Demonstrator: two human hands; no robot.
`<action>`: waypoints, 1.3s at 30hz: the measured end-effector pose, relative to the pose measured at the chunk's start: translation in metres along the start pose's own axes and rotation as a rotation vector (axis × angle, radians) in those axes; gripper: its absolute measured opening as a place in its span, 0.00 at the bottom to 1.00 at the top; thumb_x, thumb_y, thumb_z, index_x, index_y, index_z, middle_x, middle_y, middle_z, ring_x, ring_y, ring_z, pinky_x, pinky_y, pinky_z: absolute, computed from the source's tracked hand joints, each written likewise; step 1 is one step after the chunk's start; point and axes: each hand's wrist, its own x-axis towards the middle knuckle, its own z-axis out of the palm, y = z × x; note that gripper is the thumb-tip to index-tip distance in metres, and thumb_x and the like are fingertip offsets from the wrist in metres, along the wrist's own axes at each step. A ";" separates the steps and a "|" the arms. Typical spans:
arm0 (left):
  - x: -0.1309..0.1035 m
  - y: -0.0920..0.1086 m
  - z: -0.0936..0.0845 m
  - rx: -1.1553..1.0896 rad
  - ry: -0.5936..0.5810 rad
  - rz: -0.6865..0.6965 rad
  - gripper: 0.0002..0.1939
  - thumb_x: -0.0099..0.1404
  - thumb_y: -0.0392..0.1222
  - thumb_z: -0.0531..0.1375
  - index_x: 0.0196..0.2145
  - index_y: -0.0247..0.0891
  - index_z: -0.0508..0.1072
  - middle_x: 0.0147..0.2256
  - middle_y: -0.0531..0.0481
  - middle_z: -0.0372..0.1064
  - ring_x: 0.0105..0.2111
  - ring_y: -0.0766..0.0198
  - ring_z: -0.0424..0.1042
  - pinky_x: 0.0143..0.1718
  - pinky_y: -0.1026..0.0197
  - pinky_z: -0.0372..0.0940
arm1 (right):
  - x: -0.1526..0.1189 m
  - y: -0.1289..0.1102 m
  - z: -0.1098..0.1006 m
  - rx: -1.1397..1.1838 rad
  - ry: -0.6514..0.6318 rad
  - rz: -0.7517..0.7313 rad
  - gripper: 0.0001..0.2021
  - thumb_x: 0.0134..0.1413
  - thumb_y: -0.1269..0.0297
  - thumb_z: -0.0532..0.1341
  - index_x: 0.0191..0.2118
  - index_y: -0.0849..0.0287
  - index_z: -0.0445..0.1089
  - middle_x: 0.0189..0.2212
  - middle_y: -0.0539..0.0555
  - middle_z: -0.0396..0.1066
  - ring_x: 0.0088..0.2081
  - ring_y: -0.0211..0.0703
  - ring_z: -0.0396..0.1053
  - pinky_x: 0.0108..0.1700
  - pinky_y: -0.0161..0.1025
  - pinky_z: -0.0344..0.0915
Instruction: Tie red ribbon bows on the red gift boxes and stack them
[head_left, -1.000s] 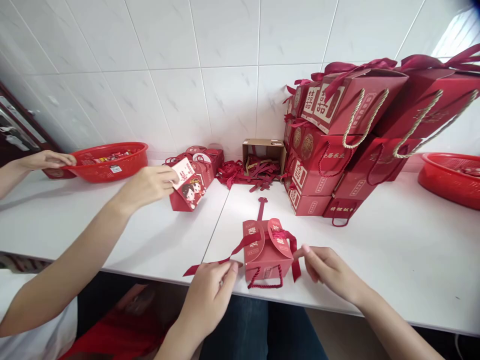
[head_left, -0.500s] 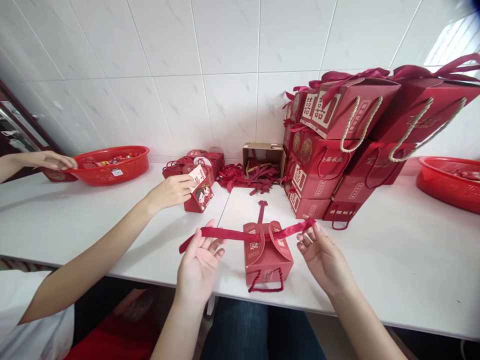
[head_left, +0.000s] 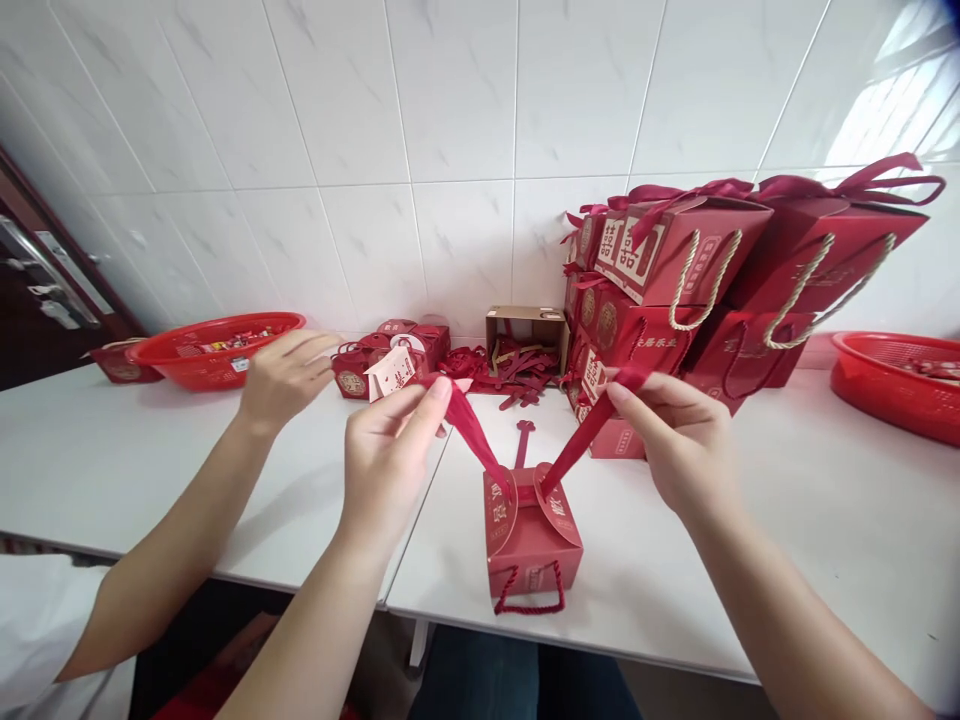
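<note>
A small red gift box (head_left: 534, 550) with a dark red rope handle stands on the white table, its two rounded flaps folded together on top. A red satin ribbon (head_left: 581, 440) passes through the flaps, and both its ends rise in a V. My left hand (head_left: 394, 450) pinches the left end between thumb and fingers, above and left of the box. The right end is pinched in my right hand (head_left: 671, 430), up and to the right. Behind the box lies a flat dark red strip (head_left: 523, 443).
At right rises a stack of red gift boxes (head_left: 667, 330), with a red basket (head_left: 892, 385) beyond. Further back, an open carton (head_left: 527, 313) holds ribbons. A co-worker's hand (head_left: 281, 380) is left of mine, near smaller boxes (head_left: 352, 372) and another red basket (head_left: 199, 372).
Both my hands have risen, lifting the ribbon ends from nearly level into a V. The co-worker's hand has let go of a small patterned box and moved left. The view has shifted slightly.
</note>
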 end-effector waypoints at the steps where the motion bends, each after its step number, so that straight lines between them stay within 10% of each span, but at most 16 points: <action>1: 0.002 0.004 0.004 0.012 -0.022 0.004 0.09 0.59 0.46 0.64 0.25 0.40 0.77 0.23 0.52 0.65 0.25 0.67 0.61 0.26 0.63 0.58 | 0.004 -0.006 0.003 -0.026 -0.005 -0.029 0.07 0.49 0.60 0.67 0.33 0.55 0.75 0.23 0.48 0.70 0.26 0.37 0.66 0.27 0.34 0.65; 22: 0.023 0.023 0.027 -0.094 -0.174 0.011 0.10 0.63 0.46 0.60 0.39 0.39 0.76 0.32 0.49 0.73 0.33 0.64 0.70 0.30 0.66 0.64 | 0.032 -0.042 0.025 0.151 -0.203 -0.100 0.04 0.51 0.62 0.66 0.28 0.54 0.76 0.26 0.47 0.73 0.30 0.35 0.69 0.34 0.33 0.66; 26: 0.023 0.031 0.027 -0.259 -0.391 0.012 0.11 0.68 0.43 0.53 0.35 0.39 0.74 0.30 0.50 0.71 0.36 0.63 0.71 0.42 0.60 0.65 | 0.036 -0.046 0.029 0.190 -0.280 -0.056 0.06 0.53 0.60 0.65 0.30 0.57 0.73 0.26 0.49 0.73 0.28 0.37 0.71 0.35 0.36 0.69; 30: 0.020 0.039 0.029 -0.074 -0.635 -0.038 0.12 0.67 0.44 0.54 0.30 0.40 0.72 0.20 0.55 0.61 0.24 0.67 0.63 0.30 0.64 0.61 | 0.033 -0.052 0.034 0.109 -0.430 0.034 0.07 0.53 0.62 0.64 0.35 0.60 0.71 0.22 0.48 0.71 0.19 0.33 0.66 0.23 0.33 0.64; 39: 0.006 0.029 0.029 0.233 -0.545 -0.050 0.07 0.61 0.39 0.57 0.27 0.39 0.72 0.25 0.52 0.67 0.28 0.63 0.66 0.28 0.63 0.60 | 0.008 -0.043 0.026 -0.025 -0.681 -0.343 0.11 0.55 0.71 0.61 0.44 0.58 0.74 0.33 0.53 0.68 0.32 0.36 0.66 0.32 0.34 0.66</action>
